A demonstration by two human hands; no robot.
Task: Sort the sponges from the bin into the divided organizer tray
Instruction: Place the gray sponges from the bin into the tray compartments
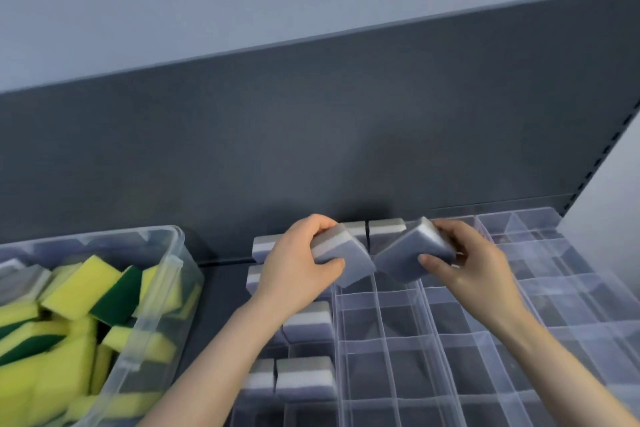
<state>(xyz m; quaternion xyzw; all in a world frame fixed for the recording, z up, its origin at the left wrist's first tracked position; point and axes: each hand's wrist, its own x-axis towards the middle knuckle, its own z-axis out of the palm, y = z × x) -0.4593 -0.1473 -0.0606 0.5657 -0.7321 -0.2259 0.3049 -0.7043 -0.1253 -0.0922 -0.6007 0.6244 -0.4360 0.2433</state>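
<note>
My left hand (298, 270) grips a grey-and-white sponge (346, 260), tilted, above the far left cells of the clear divided organizer tray (485, 340). My right hand (464, 263) grips a second grey sponge (412, 253) just to its right, also tilted over the tray. The two sponges nearly touch at their lower corners. Several grey sponges (306, 378) stand in the tray's left cells and along its far row (386, 227). A clear plastic bin (162, 288) at the left holds several yellow-and-green sponges (86, 291) and some grey ones.
A dark grey back panel (311, 149) rises right behind the tray and the bin. A slotted upright (609, 142) runs along the panel's right edge. The tray's middle and right cells (571, 288) hold nothing.
</note>
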